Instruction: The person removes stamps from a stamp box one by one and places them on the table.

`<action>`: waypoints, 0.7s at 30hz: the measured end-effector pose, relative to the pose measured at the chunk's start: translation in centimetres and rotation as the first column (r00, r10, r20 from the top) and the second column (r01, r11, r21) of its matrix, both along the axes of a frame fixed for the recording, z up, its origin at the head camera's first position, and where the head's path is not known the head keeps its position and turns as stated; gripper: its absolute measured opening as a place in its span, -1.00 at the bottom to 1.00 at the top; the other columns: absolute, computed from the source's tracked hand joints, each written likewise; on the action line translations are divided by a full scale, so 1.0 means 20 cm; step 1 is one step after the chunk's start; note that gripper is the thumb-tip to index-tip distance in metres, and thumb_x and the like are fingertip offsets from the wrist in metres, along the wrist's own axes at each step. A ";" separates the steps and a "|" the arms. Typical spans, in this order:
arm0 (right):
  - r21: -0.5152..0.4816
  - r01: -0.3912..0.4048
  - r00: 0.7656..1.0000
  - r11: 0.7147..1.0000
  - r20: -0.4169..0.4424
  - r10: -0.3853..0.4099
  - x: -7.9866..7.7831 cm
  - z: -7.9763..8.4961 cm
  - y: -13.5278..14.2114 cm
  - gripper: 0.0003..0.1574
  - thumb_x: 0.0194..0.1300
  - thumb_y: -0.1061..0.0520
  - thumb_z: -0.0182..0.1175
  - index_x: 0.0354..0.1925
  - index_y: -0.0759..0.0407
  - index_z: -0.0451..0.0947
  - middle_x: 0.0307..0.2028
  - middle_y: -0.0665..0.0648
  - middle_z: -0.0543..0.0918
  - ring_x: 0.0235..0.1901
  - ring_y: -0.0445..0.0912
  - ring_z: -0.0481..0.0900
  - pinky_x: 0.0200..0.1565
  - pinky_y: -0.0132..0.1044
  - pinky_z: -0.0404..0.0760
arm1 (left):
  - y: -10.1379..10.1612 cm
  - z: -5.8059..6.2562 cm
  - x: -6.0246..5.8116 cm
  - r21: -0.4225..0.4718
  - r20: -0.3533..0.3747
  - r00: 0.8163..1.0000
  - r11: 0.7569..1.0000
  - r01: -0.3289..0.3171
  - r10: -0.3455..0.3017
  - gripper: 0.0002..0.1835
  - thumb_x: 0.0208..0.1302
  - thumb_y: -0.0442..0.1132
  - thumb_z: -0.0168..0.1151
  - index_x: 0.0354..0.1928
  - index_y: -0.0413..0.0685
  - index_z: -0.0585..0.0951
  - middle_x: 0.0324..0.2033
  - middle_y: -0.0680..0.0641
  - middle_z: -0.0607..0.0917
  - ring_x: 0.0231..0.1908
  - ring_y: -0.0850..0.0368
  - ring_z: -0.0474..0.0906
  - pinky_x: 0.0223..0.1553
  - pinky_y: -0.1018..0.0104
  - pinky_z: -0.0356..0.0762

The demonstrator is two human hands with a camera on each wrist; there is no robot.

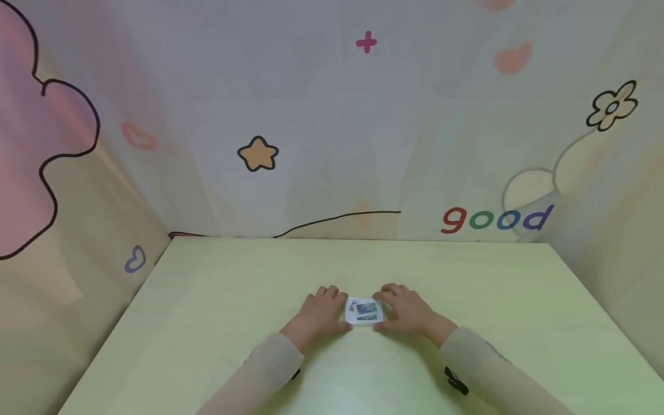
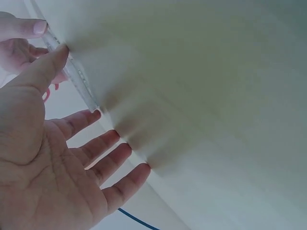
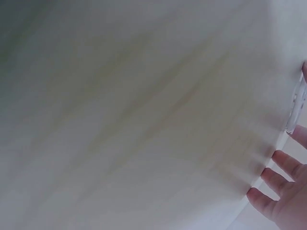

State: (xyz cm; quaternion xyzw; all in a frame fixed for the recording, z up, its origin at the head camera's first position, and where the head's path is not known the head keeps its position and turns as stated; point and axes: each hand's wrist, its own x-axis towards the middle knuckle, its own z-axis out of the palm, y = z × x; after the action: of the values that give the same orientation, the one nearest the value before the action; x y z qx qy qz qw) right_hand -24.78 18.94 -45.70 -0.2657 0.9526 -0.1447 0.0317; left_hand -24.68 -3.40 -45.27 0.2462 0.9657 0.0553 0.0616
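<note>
A small flat clear case [image 1: 365, 311] with picture cards showing in it lies on the table between both hands. My left hand [image 1: 323, 311] holds its left end, thumb at the near corner and index finger at the far one. On the opposite end, my right hand [image 1: 410, 310] grips in the same way. The left wrist view shows the case edge-on [image 2: 80, 79], with the left hand's other fingers [image 2: 110, 165] spread and their tips at the table. Only part of the right hand [image 3: 290, 191] and the case's end [image 3: 296, 105] appear in the right wrist view.
The pale green table [image 1: 218, 288] spreads around the hands. Behind it and at both sides hangs a printed curtain [image 1: 321, 115] with a star, a flower and the word "good". A dark blue line [image 2: 136, 219] crosses the left wrist view's bottom.
</note>
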 end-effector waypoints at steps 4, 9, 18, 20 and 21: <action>-0.001 0.003 1.000 1.000 -0.012 -0.003 0.00 -0.02 0.00 -0.22 0.05 -0.20 0.36 0.15 0.15 0.46 0.11 0.26 0.46 0.04 0.19 0.43 0.00 0.19 0.42 | 0.00 -0.01 0.01 -0.002 0.001 1.000 1.000 -0.007 0.007 -0.33 0.14 0.18 0.28 0.21 -0.01 0.42 0.14 -0.06 0.46 0.07 -0.01 0.36 0.00 0.05 0.43; -0.001 0.007 0.999 1.000 -0.040 -0.007 0.00 -0.02 0.02 -0.23 0.02 -0.20 0.38 0.12 0.15 0.48 0.08 0.26 0.47 0.02 0.19 0.45 -0.05 0.18 0.44 | 0.02 0.00 0.00 0.008 0.023 1.000 1.000 -0.011 0.010 -0.31 0.14 0.16 0.29 0.25 -0.01 0.40 0.19 -0.07 0.45 0.11 -0.01 0.36 0.03 0.03 0.43; -0.045 0.010 1.000 0.999 -0.015 -0.011 -0.01 -0.03 0.01 -0.21 -0.02 -0.21 0.41 0.11 0.14 0.49 0.09 0.28 0.47 0.04 0.21 0.43 -0.02 0.22 0.41 | 0.01 -0.02 -0.02 -0.007 0.050 0.998 0.999 -0.031 0.031 -0.27 0.12 0.19 0.30 0.26 -0.01 0.40 0.20 -0.07 0.44 0.11 -0.01 0.35 0.06 0.02 0.41; -0.042 0.014 1.000 0.999 -0.012 -0.015 -0.02 -0.03 0.00 -0.21 -0.01 -0.21 0.40 0.12 0.13 0.49 0.09 0.26 0.47 0.05 0.20 0.43 -0.01 0.21 0.41 | 0.00 -0.02 -0.02 -0.008 0.049 0.998 0.999 -0.031 0.032 -0.27 0.11 0.19 0.30 0.25 -0.01 0.40 0.20 -0.08 0.43 0.11 -0.02 0.35 0.06 0.01 0.41; -0.039 0.014 1.000 0.999 -0.015 -0.015 -0.02 -0.03 0.00 -0.21 -0.01 -0.22 0.40 0.12 0.12 0.49 0.10 0.25 0.47 0.05 0.19 0.43 -0.01 0.21 0.41 | 0.00 -0.02 -0.02 -0.009 0.047 0.998 0.999 -0.031 0.031 -0.27 0.11 0.19 0.30 0.26 -0.01 0.40 0.21 -0.08 0.43 0.12 -0.02 0.34 0.06 0.02 0.41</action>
State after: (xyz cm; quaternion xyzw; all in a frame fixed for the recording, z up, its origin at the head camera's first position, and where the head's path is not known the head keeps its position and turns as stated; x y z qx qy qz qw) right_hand -25.17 18.93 -46.40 -0.2604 0.9517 -0.1616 0.0183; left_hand -25.09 -3.45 -45.76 0.2294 0.9679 0.0580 0.0843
